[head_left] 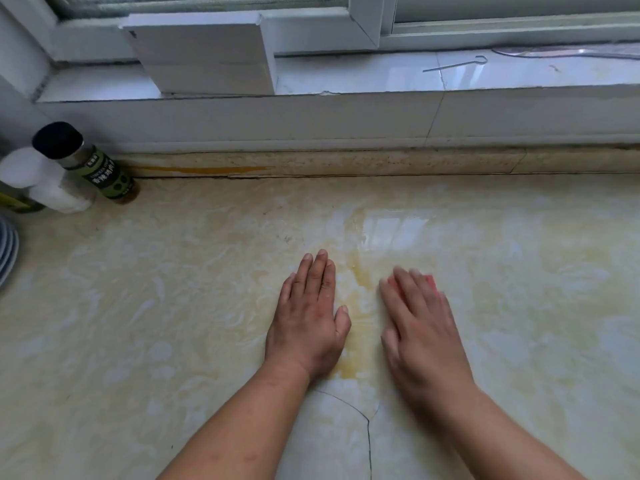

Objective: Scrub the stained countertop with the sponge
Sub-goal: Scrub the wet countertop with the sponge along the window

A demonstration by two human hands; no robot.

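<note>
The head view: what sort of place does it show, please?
Probably a home kitchen: a cream marble-patterned countertop under a window, a black-capped green-labelled seasoning bottle in the corner, stacked plates at the left edge, and a red sponge under the right hand.

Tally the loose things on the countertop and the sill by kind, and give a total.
Bottles: 2, black-capped bottle, white bottle
Sponges: 1, red sponge under the right hand
Metal hooks: 1, metal hook
White boxes: 1, white box
Total: 5
</note>
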